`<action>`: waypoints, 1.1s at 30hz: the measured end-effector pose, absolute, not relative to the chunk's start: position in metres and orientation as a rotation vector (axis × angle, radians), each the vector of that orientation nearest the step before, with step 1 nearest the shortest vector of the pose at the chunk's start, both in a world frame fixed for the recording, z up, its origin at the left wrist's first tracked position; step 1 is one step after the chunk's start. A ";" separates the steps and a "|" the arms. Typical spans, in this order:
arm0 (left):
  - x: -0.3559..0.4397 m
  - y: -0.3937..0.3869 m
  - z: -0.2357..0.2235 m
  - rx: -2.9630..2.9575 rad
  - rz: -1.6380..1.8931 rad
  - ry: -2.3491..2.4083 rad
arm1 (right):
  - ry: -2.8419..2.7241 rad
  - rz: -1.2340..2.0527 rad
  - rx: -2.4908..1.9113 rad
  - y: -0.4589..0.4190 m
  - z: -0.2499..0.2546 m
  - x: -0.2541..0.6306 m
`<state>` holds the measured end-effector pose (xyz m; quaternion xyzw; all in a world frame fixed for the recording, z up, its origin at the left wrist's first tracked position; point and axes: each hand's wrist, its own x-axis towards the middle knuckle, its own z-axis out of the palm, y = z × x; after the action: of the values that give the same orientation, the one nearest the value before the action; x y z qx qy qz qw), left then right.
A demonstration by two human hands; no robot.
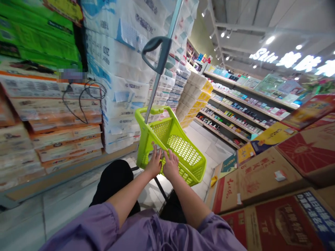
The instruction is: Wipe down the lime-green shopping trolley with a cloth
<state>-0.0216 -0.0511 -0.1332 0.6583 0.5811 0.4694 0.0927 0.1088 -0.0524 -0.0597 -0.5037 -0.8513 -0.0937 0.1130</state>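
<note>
A lime-green shopping basket [183,150] with perforated walls stands tilted in the view in front of my knees. From its left end rises a metal pole [154,94] bearing a grey looped handle [157,54]. My left hand [154,163] lies against the basket's near side, its fingers stretched upward beside a small sticker. Close to its right, my right hand [171,164] touches the same side near the upper rim, fingers extended. Neither hand visibly holds anything. The basket's inside shows no goods.
Tall stacks of wrapped tissue packs [125,83] rise on the left, beside green packages [39,38] and a dangling black cable [83,101]. Printed cardboard boxes [269,174] crowd the right side. Shelves of small goods [240,108] stand beyond the tiled floor [201,141].
</note>
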 end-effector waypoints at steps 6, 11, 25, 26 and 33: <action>-0.023 -0.043 -0.135 1.798 1.370 1.922 | -2.528 -0.280 -1.370 -0.052 -0.065 0.116; -0.020 -0.042 -0.137 2.057 1.352 1.759 | -2.459 -0.362 -1.338 -0.053 -0.075 0.113; -0.024 -0.042 -0.129 1.916 1.278 1.884 | -2.591 -0.211 -1.291 -0.043 -0.062 0.132; -0.022 -0.042 -0.128 1.993 1.246 1.808 | -2.600 -0.197 -1.291 -0.041 -0.060 0.134; -0.015 -0.032 -0.129 1.887 1.217 1.878 | -2.660 -0.193 -1.276 -0.028 -0.054 0.140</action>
<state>-0.0145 -0.0317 -0.1287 0.6408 0.6379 0.4134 0.1071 0.1400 -0.0282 -0.0541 -0.4298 -0.8958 -0.0650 0.0924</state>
